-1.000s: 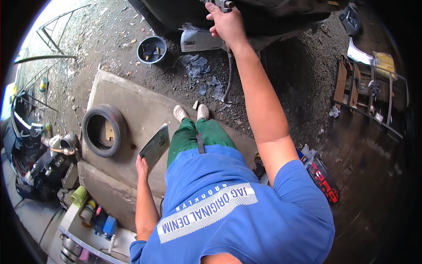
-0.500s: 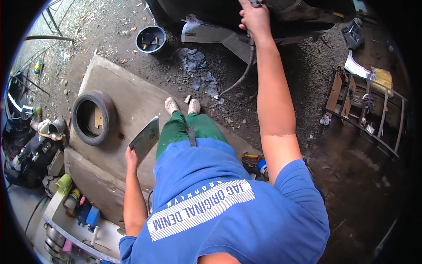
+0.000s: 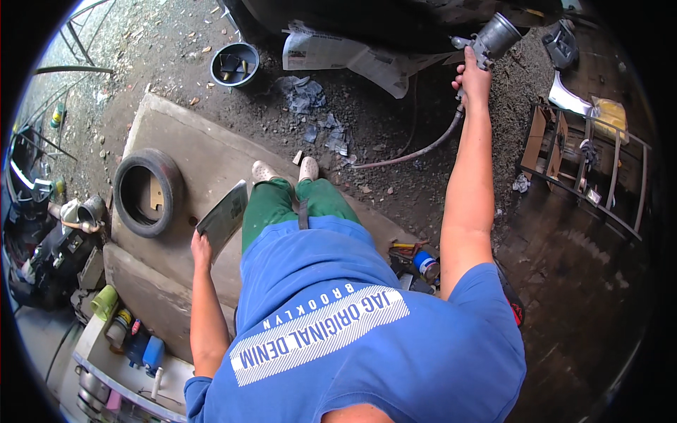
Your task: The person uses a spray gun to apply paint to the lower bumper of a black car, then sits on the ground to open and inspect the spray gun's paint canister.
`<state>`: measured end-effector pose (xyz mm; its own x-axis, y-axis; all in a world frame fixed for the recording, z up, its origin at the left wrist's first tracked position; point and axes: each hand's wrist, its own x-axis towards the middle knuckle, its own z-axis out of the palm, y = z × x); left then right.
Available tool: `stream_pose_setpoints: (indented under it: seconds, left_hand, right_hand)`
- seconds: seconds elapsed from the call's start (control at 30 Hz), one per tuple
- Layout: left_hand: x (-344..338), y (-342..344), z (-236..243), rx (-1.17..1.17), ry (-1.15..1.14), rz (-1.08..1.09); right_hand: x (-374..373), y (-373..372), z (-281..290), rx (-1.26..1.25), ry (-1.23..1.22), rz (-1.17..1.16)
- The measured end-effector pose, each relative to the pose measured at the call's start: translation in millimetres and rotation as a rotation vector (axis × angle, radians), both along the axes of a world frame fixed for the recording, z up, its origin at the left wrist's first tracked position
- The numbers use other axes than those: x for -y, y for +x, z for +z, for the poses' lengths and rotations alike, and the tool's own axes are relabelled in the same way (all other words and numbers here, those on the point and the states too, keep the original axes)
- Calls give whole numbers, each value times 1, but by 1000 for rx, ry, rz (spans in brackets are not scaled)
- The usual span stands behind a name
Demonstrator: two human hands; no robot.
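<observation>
My right hand (image 3: 472,79), at the end of my outstretched arm, grips a metal spray gun (image 3: 484,46) with a cup on top; its hose (image 3: 430,146) curves down to the ground. Beside the gun is the dark, low edge of a large object (image 3: 360,21), with newspaper sheets (image 3: 338,51) along it. My left hand (image 3: 202,247), low at my left side, holds a flat, grey printed sheet (image 3: 222,211), apparently newspaper.
A tire (image 3: 125,197) lies on a concrete slab (image 3: 151,113) left of my feet. A basin (image 3: 252,62) and paper scraps (image 3: 302,95) lie on the gravel. A metal frame (image 3: 620,180) stands right, a container-filled white tray (image 3: 92,345) lower left, tools (image 3: 423,261) behind my right arm.
My right hand has swung rightward and down with the spray gun, whose cup now shows clearly. The hose follows. My left hand has shifted slightly left in the picture with the sheet.
</observation>
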<state>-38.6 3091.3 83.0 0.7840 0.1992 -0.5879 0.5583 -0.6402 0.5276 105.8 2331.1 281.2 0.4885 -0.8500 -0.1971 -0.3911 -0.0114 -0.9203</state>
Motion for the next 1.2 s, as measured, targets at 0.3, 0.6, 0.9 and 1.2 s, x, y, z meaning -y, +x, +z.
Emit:
stream_pose_setpoints:
  seconds: [0.3, 0.6, 0.9, 1.2]
  left_hand:
    - [-91, 15, -3, -1, 95, 47]
    - [-218, 125, -38, -48, 14, 12]
    - [-344, 281, -21, -20, 34, -99]
    - [-341, 380, -23, 31, 31, -250]
  right_hand:
    - [-41, 15, -8, -94, -56, -90]
    - [-252, 134, 1, -29, -207, 68]
    - [-386, 203, 18, -90, -131, 148]
    - [-389, 221, 20, -164, -467, -59]
